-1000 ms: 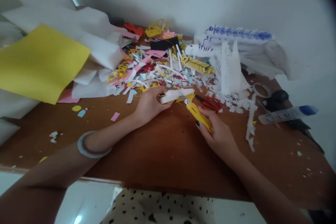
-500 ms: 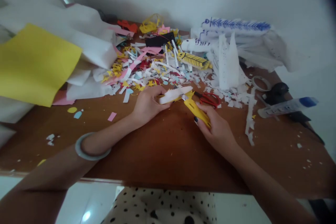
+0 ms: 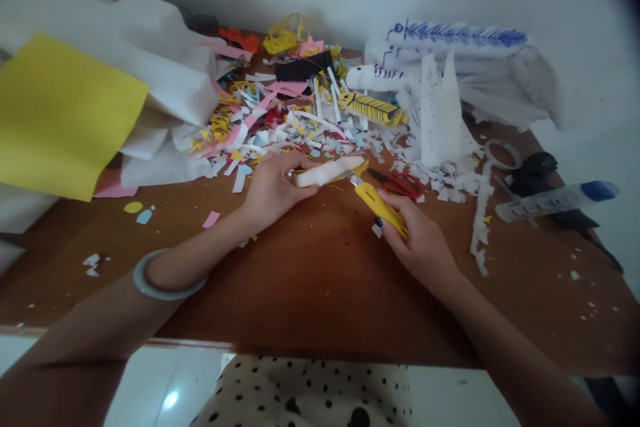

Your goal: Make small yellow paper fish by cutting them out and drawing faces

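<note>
My left hand (image 3: 275,188) is closed on a long white piece (image 3: 330,171), which looks like foam or folded paper with a yellow layer along its far side. A yellow utility knife (image 3: 383,209) is gripped in my right hand (image 3: 420,233), its metal blade pointing up and left at the white piece's lower edge. Whether the blade touches it I cannot tell. Just behind the knife lie red-handled scissors (image 3: 404,185) on the brown table (image 3: 300,280). Beyond both hands spreads a heap of paper scraps (image 3: 280,127) in white, yellow, pink and blue.
White sheets (image 3: 145,73) and a yellow sheet (image 3: 65,120) pile up on the left. Toward the back right are a yellow striped paper fish (image 3: 373,108) and drawn-on white paper (image 3: 465,37). A tape roll (image 3: 503,154) and a blue-capped tube (image 3: 555,202) lie at right.
The knife's blade has drawn slightly away from the yellow end of the white piece. A small white scrap now shows below the knife. The whole view has shifted a little.
</note>
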{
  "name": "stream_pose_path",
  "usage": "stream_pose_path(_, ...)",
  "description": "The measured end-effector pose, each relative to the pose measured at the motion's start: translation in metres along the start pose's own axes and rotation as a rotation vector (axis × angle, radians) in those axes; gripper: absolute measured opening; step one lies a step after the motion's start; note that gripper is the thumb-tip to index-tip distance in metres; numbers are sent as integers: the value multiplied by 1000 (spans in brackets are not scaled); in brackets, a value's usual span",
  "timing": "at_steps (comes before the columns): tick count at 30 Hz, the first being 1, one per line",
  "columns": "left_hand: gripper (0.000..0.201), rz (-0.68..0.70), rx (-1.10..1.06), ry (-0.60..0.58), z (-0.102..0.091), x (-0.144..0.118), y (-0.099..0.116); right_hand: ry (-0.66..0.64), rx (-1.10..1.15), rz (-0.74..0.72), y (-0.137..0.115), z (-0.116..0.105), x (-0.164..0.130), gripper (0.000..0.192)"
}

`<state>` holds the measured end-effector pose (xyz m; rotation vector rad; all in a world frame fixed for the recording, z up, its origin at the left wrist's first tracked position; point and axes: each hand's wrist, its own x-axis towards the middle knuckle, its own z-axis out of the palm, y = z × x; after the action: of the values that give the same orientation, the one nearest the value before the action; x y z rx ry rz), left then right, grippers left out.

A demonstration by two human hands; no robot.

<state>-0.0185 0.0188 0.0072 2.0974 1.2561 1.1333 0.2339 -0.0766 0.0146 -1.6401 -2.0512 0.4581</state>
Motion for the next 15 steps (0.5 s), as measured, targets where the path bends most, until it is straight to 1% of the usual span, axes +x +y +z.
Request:
stream_pose_path(4, 14, -37, -26, -29, -1, 1, -6, 0, -23, -8, 1, 0, 0, 42)
stream_pose_path(7, 16, -76, -118, -47, 4, -1, -9, -10, -43, -5, 2, 1, 1, 43)
stream_pose_path(12, 27, -194, -178, -116, 14, -3, -13, 10, -118, -17, 0, 2, 2, 41)
stream_pose_path(15, 31, -262, -232, -124, 18, -3, -16, 22, -192, -16, -5, 2, 1, 42)
